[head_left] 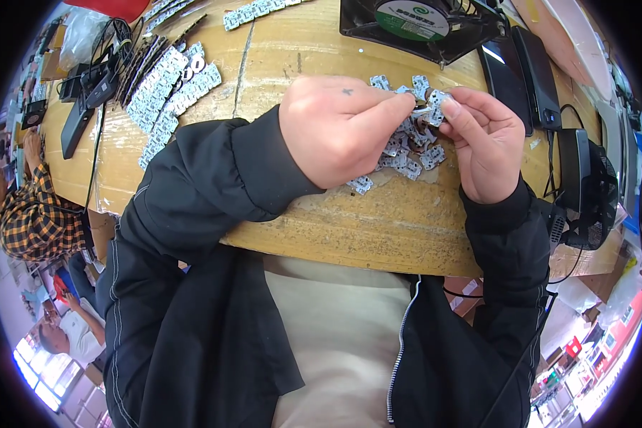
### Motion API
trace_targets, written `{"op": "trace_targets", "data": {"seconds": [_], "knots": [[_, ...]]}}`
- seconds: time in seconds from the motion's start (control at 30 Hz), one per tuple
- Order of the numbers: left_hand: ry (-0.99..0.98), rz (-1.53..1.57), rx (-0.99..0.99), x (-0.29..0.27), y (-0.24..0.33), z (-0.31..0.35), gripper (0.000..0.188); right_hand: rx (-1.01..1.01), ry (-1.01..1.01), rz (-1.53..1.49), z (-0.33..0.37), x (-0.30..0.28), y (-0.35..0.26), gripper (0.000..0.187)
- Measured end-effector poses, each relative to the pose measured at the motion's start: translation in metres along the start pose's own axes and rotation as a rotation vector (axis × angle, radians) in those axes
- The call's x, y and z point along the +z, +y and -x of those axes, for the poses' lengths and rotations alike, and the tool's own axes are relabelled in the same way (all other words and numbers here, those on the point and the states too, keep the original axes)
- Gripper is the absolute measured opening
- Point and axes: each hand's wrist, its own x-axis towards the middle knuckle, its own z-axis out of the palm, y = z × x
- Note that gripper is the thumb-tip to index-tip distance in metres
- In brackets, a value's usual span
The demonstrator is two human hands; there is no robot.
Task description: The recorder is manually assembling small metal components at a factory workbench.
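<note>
Above the wooden tabletop (378, 232), pinching a small pale board (437, 107) between thumb and fingers of the right hand (488, 139). Bringing the left hand (342, 132) right up beside that board, pressing thumb and forefinger together and curling the other fingers inward; being unable to tell whether grasping anything between those tips. Wearing black sleeves on both arms. Holding the board just over a loose pile of similar boards (408, 167), lying on the tabletop between both hands. Facing a black fan (415, 20) with a round green-and-white label, standing beyond the pile. Having strips of joined boards (153, 89) lying to the left, near black cables (118, 46), and a flat black device (533, 78) resting to the right. Being well apart from a person in a checkered shirt (39, 217), at the far left.
</note>
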Motion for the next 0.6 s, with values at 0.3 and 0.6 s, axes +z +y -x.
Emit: {"op": "trace_targets", "data": {"seconds": [0.3,0.6], "knots": [[0.025,-0.027,-0.013,0.0007,0.0017,-0.0013,0.025,0.025,0.003,0.035,0.0008,0.0028,0.0005,0.022],[0.025,-0.025,0.052,0.0053,-0.0029,0.0011,0.028,0.013,0.000,0.057,0.0005,0.0002,0.0000,0.021]]}}
